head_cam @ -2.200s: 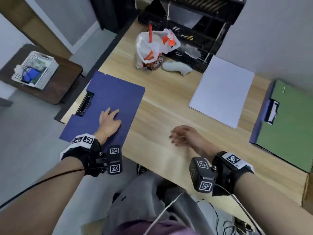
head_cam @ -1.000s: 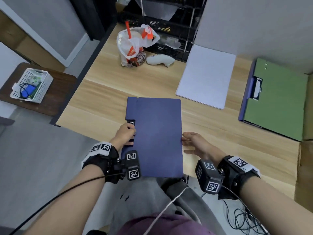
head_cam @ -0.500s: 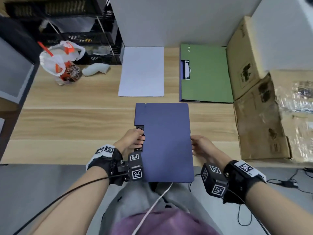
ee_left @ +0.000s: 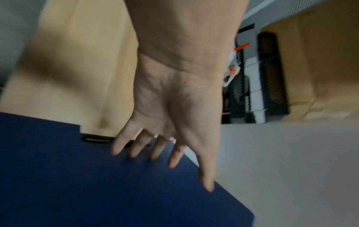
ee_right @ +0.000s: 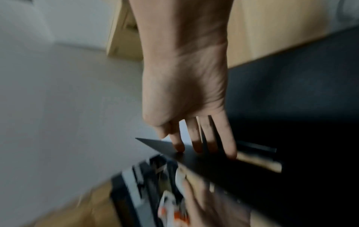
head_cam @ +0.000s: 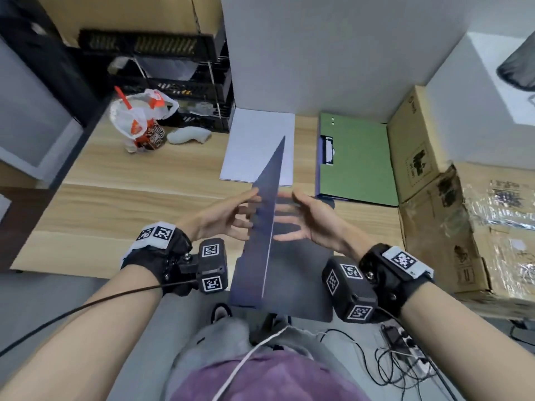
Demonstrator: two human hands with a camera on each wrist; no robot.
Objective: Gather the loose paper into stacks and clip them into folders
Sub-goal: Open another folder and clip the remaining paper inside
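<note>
A blue folder point(head_cam: 292, 256) is seen lying at the near edge of a wooden tabletop point(head_cam: 130, 198), its front cover point(head_cam: 267, 215) raised almost upright, edge-on to the head camera. The cover is flanked by both hands: the left hand point(head_cam: 223, 219) is spread with straight fingers laid against the cover's outer face, and the right hand point(head_cam: 307, 221) is likewise held apart and relaxed, its fingertips point(ee_right: 196, 147) touching the inner face; nothing is gripped by either. Just beyond the blue folder, a stack of white paper point(head_cam: 257, 146) is laid flat, partly hidden behind the raised cover, and to the right of that stack a green folder point(head_cam: 359, 160) with its clip is seen. Several risks can be judged from here. As the cover is only propped by flat fingers, it could be let slip and fall shut. The near end of the blue folder overhangs the tabletop, so the whole folder could be tipped toward the lap if it is pressed there. Were the cover swung too far or too fast, the paper stack could be fanned out of line. Whether the clip inside is open cannot be told.
</note>
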